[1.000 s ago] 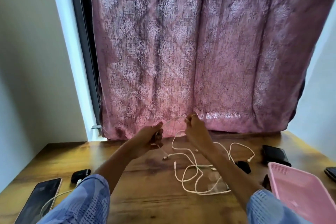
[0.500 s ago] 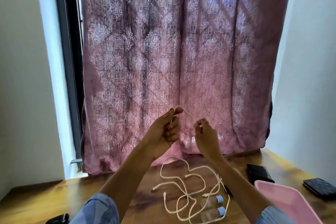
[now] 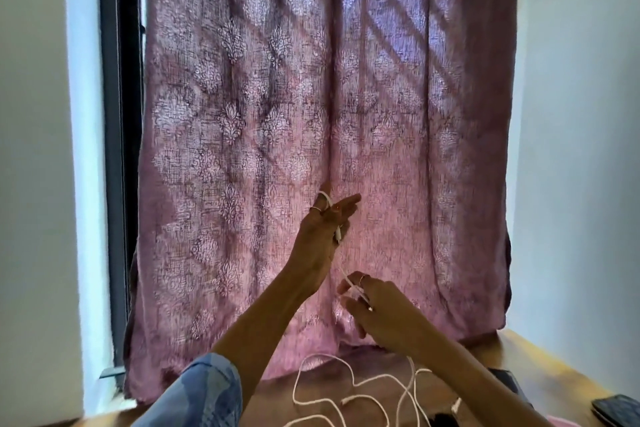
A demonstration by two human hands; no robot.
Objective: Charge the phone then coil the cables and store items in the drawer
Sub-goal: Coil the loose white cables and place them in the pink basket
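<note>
My left hand (image 3: 323, 229) is raised in front of the curtain, its upper fingers stretched out. A white cable (image 3: 346, 388) loops over one of its fingers, and the plug end sits by the lower fingers against the palm. Below it, my right hand (image 3: 377, 312) pinches the same cable between thumb and fingertips. From there the cable drops to the wooden table (image 3: 540, 354) and lies in loose tangled loops. A dark phone (image 3: 620, 409) lies at the table's right edge.
A pink patterned curtain (image 3: 277, 114) hangs close behind both hands, down to the table's back edge. A black flat object (image 3: 505, 380) lies right of my right forearm. White walls stand on both sides, with a dark window frame (image 3: 117, 149) at left.
Both hands lifted off the table. The left hand rose higher and opened its fingers with the cable looped over one. The right hand dropped below it, drawing the cable. The view tilted up.
</note>
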